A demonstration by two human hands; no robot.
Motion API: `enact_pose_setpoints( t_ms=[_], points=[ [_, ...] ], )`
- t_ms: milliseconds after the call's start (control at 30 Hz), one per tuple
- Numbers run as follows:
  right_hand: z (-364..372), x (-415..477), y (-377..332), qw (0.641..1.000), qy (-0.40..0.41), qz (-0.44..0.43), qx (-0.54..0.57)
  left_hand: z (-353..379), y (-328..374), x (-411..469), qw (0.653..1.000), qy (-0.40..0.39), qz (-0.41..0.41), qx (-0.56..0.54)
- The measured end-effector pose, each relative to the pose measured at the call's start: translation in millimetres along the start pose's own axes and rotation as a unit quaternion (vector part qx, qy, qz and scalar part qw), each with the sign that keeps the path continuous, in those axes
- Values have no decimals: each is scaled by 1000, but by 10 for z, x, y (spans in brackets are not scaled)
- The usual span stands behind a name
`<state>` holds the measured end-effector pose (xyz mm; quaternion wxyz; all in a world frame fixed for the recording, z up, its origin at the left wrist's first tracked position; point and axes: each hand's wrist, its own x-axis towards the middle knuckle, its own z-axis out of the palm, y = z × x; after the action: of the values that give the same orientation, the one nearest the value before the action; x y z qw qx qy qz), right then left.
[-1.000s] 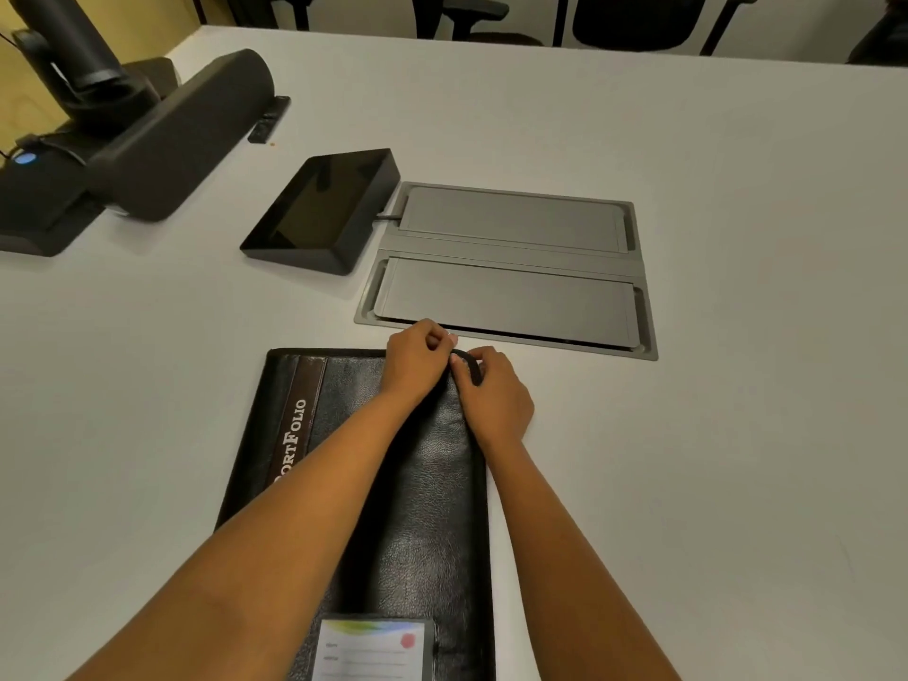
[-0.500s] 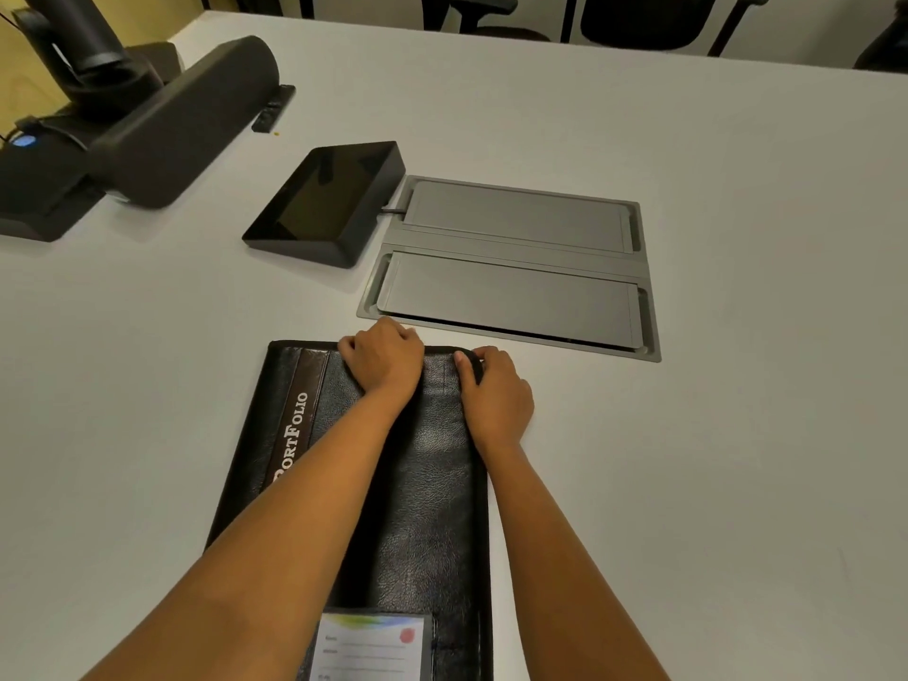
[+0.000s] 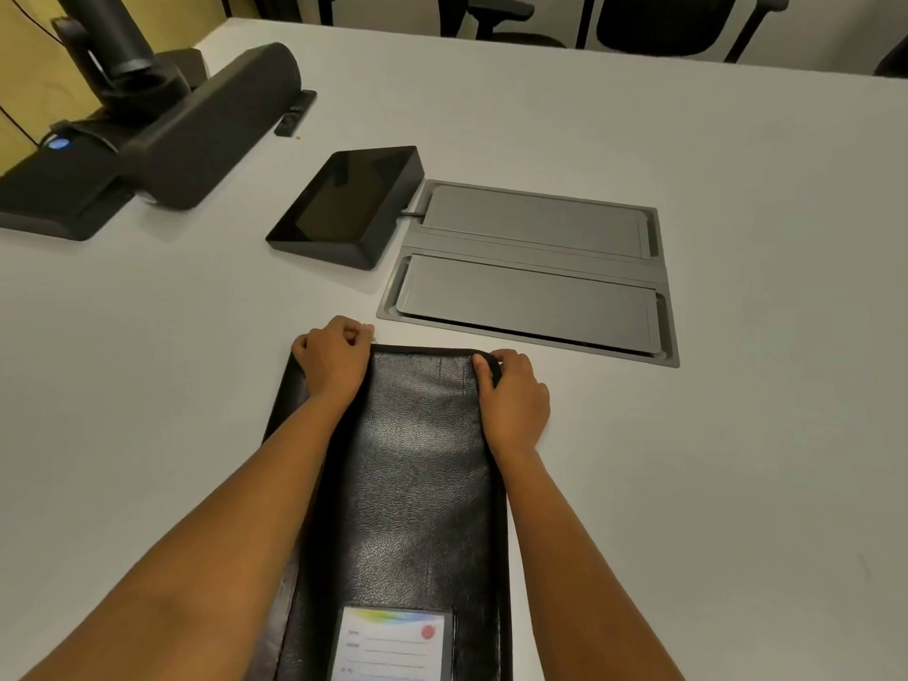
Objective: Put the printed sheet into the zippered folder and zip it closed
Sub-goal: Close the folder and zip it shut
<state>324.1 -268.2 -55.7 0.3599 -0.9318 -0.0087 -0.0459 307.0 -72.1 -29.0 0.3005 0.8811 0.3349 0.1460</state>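
A black leather zippered folder (image 3: 417, 484) lies shut on the white table, its long side running away from me. A name card (image 3: 393, 646) sits in a window at its near end. My left hand (image 3: 334, 361) is at the folder's far left corner, its curled fingers pinching what looks like the small zipper pull on the far edge. My right hand (image 3: 513, 400) grips the far right corner, thumb on top of the black edge. The printed sheet is not in sight.
A grey cable hatch (image 3: 535, 272) is set into the table just beyond the folder. A black touch panel (image 3: 349, 204) stands left of it. A dark conference bar and camera base (image 3: 147, 135) fill the far left. Office chairs (image 3: 663, 22) line the far edge.
My left hand has slid left along the folder's far edge, from beside my right hand to the far left corner. My right hand has stayed at the far right corner.
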Motion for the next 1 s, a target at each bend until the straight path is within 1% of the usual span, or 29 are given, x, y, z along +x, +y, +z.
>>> enact_pose_setpoints(
  t_ms=[67, 133, 200, 267, 367, 467, 600, 733, 767, 833, 933, 1000],
  points=[
    [7, 8, -26, 999, 2, -25, -27, -11, -34, -10, 1000, -6, 9, -23],
    [25, 29, -54, 995, -3, -67, -76, -34, -51, -14, 999, -13, 14, -42],
    [55, 44, -93, 985, -29, -120, -120, -51, -44, -14, 999, -20, 15, -47],
    [97, 41, -154, 978, -58, -152, -134, -54, -17, -23, 999, -31, 12, -36],
    [156, 23, -252, 974, -73, -167, -135, -24, 61, -57, 998, -43, 16, -37],
    [202, 31, -368, 974, -105, -170, -109, 11, 103, -84, 995, -56, 29, -81],
    [278, 112, -628, 968, -189, -163, -29, -6, 65, -63, 990, -72, 45, -111],
    [382, 219, -875, 964, -238, -92, 72, -47, -14, -28, 983, -84, 42, -158],
    [395, 255, -908, 962, -248, -78, 86, -53, -37, -19, 981, -90, 42, -167],
    [402, 342, -945, 952, -282, -76, 90, -67, -72, -6, 977, -100, 41, -182],
    [380, 464, -943, 939, -315, -93, 100, -87, -108, -37, 978, -109, 66, -164],
    [371, 512, -919, 937, -315, -97, 113, -98, -170, -94, 988, -71, 94, -96]
  ],
)
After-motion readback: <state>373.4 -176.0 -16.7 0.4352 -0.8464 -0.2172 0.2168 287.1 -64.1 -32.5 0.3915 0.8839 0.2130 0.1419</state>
